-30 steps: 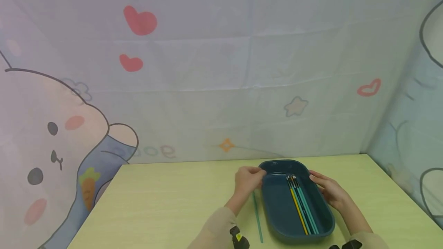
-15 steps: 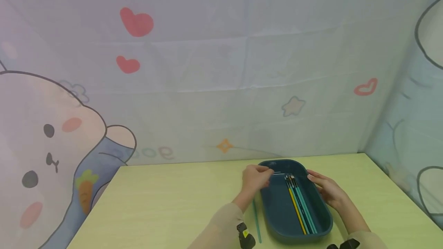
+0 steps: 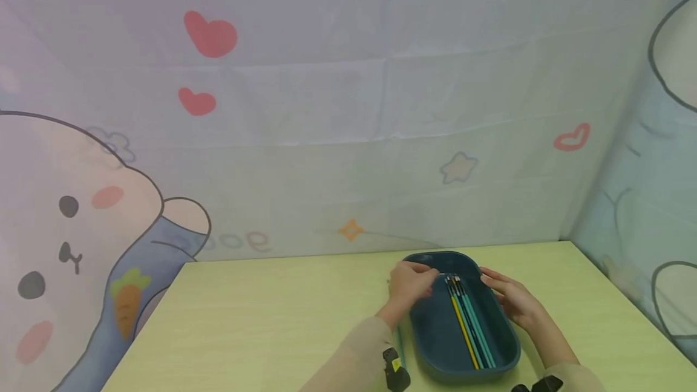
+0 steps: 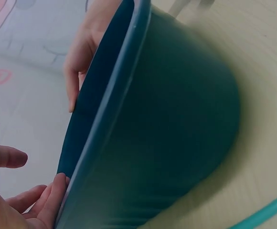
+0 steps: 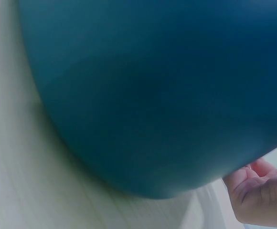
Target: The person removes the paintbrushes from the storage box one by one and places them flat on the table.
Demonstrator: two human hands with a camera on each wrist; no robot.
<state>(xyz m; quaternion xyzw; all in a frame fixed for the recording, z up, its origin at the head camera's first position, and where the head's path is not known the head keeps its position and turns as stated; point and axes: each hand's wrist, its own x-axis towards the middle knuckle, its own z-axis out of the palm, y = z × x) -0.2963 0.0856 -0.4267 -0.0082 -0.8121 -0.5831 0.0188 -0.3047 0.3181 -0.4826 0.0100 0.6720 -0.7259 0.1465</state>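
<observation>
A dark blue-green oval tray [image 3: 435, 334] stands on the table with several slim paintbrushes [image 3: 471, 328] inside, their handles yellow, dark and teal. Over the tray's far left part reaches my left hand [image 3: 409, 289]; in the left wrist view its thumb [image 4: 12, 157] stands apart from the fingers, which are right at the rim, and nothing shows between them. My right hand [image 3: 514, 301] holds the tray's right rim, thumb at the edge and fingers outside. On the table left of the tray lies a teal-handled stick [image 4: 262, 214], partly hidden by my left arm in the head view.
The pale yellow tabletop [image 3: 261, 319] stretches left of the tray, with its back edge just beyond the tray's far end. Behind it hangs a printed cloth backdrop [image 3: 305, 186] that also covers the right side.
My left hand has moved right from the tray's left rim to over its inside. The right hand stays at the right rim, and the brushes lie as before.
</observation>
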